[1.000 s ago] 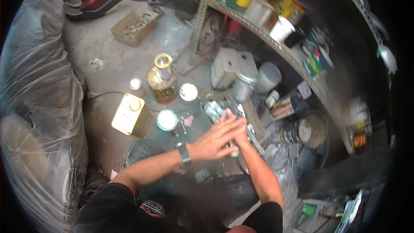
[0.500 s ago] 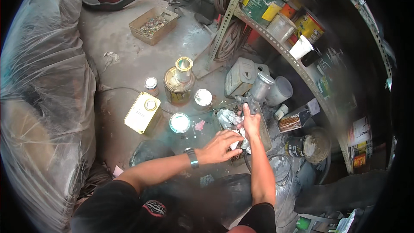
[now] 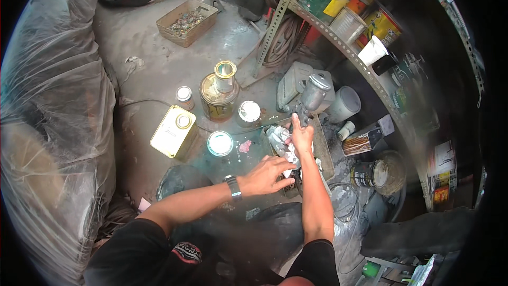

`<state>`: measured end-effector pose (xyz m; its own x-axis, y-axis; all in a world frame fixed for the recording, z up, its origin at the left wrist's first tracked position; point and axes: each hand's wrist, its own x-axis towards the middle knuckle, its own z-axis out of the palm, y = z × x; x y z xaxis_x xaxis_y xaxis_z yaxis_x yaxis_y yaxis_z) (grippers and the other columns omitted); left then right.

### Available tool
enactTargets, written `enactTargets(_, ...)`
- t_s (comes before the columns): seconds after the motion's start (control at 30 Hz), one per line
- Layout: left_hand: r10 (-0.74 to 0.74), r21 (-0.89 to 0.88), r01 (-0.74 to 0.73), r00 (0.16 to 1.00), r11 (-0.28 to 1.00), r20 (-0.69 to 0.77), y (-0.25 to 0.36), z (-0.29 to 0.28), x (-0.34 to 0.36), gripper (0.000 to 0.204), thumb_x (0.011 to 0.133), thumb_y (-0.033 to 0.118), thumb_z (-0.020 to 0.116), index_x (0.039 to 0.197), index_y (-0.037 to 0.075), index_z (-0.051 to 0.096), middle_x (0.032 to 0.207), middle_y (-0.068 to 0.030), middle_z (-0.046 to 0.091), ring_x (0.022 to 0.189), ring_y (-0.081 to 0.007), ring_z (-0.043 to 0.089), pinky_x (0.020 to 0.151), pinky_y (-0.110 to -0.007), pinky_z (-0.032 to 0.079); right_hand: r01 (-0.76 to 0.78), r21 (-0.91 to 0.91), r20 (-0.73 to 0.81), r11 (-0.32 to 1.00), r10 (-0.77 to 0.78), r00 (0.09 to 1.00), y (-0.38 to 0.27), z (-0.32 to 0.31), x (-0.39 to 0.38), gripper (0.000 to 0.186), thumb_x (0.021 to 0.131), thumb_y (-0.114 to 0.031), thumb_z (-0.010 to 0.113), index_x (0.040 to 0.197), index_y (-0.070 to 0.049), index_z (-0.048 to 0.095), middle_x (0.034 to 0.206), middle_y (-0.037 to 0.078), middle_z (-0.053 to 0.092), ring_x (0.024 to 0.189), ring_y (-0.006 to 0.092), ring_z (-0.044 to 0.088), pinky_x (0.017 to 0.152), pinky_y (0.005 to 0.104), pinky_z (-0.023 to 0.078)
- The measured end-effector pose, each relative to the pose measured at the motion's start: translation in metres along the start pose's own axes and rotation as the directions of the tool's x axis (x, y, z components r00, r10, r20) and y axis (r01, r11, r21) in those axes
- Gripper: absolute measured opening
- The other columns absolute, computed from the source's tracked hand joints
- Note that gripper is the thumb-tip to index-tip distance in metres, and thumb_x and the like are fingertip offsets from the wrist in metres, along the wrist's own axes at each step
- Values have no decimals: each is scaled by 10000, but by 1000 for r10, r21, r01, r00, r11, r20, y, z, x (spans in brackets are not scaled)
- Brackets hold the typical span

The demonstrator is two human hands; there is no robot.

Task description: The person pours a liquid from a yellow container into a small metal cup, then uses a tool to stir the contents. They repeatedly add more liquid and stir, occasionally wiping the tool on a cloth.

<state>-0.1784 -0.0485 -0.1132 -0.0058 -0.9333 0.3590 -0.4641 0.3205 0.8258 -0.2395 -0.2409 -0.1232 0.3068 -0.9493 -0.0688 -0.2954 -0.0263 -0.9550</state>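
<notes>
My right hand [image 3: 302,139] is wrapped round the grip of a grey spray gun [image 3: 301,112], whose metal cup [image 3: 315,95] points up and away from me. Close to its wrist, on the left, is my left hand [image 3: 264,175], fingers stretched and thumb apart, with nothing visibly gripped. A bit of white paper or cloth [image 3: 287,172] shows by its fingertips. Beneath both hands stands a shallow tray [image 3: 327,161] holding crumpled white rags [image 3: 279,139]. Part of the tray's contents is hidden by my hands and right forearm.
Left of the tray are open paint tins [image 3: 220,143], a rectangular can [image 3: 173,131] and a tin stacked on a larger can [image 3: 218,98]. Plastic sheeting [image 3: 63,127] covers something at far left. A perforated metal shelf [image 3: 360,66] with cans rises at right. Hoses cross the floor.
My right hand has lifted the spray gun slightly away from me and to the left. My left hand stays beside it with the thumb apart. The view has shifted slightly.
</notes>
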Motion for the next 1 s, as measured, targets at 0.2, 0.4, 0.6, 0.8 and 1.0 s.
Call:
enactTargets(0.2, 3, 0, -3, 1000, 1000, 24, 9, -1, -4, 459, 976, 335, 670, 1318, 29, 650, 1176, -154, 674, 1144, -324, 624, 1028, -466, 422, -23, -45, 10, 999, 23, 1000, 2, -2, -2, 450, 1011, -415, 675, 976, 34, 697, 756, 101, 699, 378, 181, 548, 351, 327, 412)
enactTargets(0.4, 11, 2, -11, 1000, 1000, 25, 10, -2, -4, 462, 975, 341, 672, 1318, 32, 647, 1169, -149, 676, 1123, -319, 631, 1020, -463, 423, -55, -84, 5, 995, 56, 998, 1, -8, 0, 441, 992, -349, 708, 1191, 40, 641, 780, 129, 663, 431, 178, 560, 344, 327, 451)
enactTargets(0.6, 10, 1, -10, 999, 1000, 51, 18, -5, -4, 461, 961, 323, 696, 1317, 34, 643, 1156, -143, 680, 1111, -315, 635, 1013, -456, 425, -63, -118, -15, 991, 61, 998, 6, -13, -3, 445, 989, -354, 711, 1199, 32, 642, 771, 132, 668, 432, 211, 598, 360, 340, 487)
enactTargets(0.8, 47, 14, -48, 999, 999, 23, 21, -5, -4, 445, 939, 270, 734, 1312, 47, 636, 1143, -132, 687, 1092, -319, 644, 1005, -445, 434, -86, -92, 20, 992, 88, 996, 8, -13, -5, 443, 995, -370, 704, 1143, 45, 653, 755, 136, 673, 426, 227, 610, 374, 358, 507)
enactTargets(1.0, 52, 14, -52, 998, 999, 24, 17, -4, -3, 445, 942, 271, 730, 1313, 45, 634, 1135, -131, 688, 1088, -319, 644, 1000, -445, 435, -69, -51, 23, 996, 70, 997, 6, -10, -7, 475, 998, -380, 698, 1083, 85, 647, 739, 132, 670, 410, 234, 610, 376, 370, 509)
